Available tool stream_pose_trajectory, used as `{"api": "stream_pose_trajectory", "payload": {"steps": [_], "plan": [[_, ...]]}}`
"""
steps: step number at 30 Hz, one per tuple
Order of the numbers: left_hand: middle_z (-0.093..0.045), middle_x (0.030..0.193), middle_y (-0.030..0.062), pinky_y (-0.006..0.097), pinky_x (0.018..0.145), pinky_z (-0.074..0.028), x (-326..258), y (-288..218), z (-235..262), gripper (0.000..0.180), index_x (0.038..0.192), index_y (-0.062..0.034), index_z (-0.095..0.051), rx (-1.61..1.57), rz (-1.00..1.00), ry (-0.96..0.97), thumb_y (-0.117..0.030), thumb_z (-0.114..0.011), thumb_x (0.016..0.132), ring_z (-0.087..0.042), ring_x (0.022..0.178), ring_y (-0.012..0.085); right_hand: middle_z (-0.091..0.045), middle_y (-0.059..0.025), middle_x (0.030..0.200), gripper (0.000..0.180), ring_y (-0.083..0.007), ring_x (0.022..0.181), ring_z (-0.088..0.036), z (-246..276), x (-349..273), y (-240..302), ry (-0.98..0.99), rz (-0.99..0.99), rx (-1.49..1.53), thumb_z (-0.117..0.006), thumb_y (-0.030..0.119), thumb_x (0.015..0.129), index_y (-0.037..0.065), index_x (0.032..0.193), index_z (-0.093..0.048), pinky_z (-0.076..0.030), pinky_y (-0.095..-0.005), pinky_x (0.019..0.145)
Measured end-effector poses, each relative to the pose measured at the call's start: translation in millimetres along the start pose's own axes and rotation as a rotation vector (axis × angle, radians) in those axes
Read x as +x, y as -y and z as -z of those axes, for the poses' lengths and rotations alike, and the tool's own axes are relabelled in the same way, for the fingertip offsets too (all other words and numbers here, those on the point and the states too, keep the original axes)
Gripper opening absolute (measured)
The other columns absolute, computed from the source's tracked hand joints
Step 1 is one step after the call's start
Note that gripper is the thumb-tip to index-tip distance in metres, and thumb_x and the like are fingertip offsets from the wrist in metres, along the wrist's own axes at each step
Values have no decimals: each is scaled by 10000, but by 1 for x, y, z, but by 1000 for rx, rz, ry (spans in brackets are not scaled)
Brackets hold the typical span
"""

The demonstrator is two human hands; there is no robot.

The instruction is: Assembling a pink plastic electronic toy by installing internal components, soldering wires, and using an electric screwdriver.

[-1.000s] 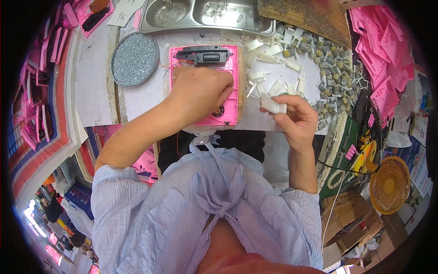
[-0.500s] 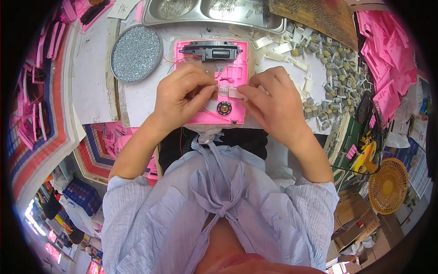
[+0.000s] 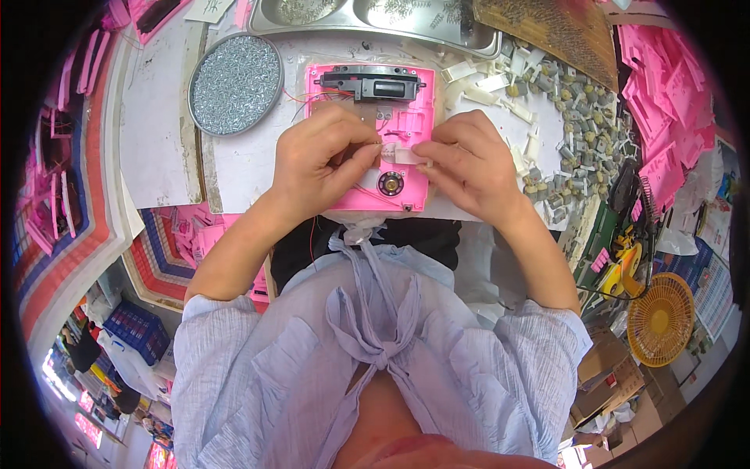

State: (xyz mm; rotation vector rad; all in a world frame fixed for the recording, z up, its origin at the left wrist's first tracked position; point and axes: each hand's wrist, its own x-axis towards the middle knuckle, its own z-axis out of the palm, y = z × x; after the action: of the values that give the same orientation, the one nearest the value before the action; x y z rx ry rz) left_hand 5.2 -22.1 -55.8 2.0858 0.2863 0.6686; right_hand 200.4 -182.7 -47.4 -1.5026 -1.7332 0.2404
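Observation:
A pink plastic housing (image 3: 418,195) lies on the table in front of me. It carries a black module with a small window (image 3: 383,84) across its far end and a round black speaker (image 3: 390,184) near its close edge. My right hand (image 3: 478,166) pinches a small white plastic part (image 3: 405,156) over the middle of the housing. From the other side my left hand (image 3: 324,159) meets it, thumb and index finger pressed together; what lies between those fingertips is too small to make out. Thin red wires (image 3: 322,94) come out beside the black module.
A round tray of small metal screws (image 3: 236,84) stands left of the housing. Beyond is a steel compartment tray (image 3: 375,19) with small metal pieces. Several grey motor-like parts (image 3: 582,129) and white plastic parts (image 3: 488,95) spread rightward. Pink shells (image 3: 664,102) pile at the far right.
The housing and table appear slightly further right in view, along with both hands. The fingertips have come a little closer around the white plastic part; both hands keep their pinch.

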Motion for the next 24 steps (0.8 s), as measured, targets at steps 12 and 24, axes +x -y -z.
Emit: {"api": "stream_pose_trajectory", "payload": {"steps": [12,24], "plan": [[-673,850,78,308,579,-466,6,-2,1,148,911,-47,-705,62,0,104,-24,-798,798,-586,645,201,-647,-129,1190,381,-338,1074,-566,-9,-3,21,128,-190,-179,-857,162,744,132,1103,-733,-508,-458,903],[-679,894,89,298,582,-490,7,-13,7,118,936,-18,-706,145,-33,264,-1,-765,835,-629,697,196,-649,-77,1106,233,-341,1115,-538,115,-96,-30,-51,-664,-906,-763,109,753,115,984,-735,-475,-470,940]]}}
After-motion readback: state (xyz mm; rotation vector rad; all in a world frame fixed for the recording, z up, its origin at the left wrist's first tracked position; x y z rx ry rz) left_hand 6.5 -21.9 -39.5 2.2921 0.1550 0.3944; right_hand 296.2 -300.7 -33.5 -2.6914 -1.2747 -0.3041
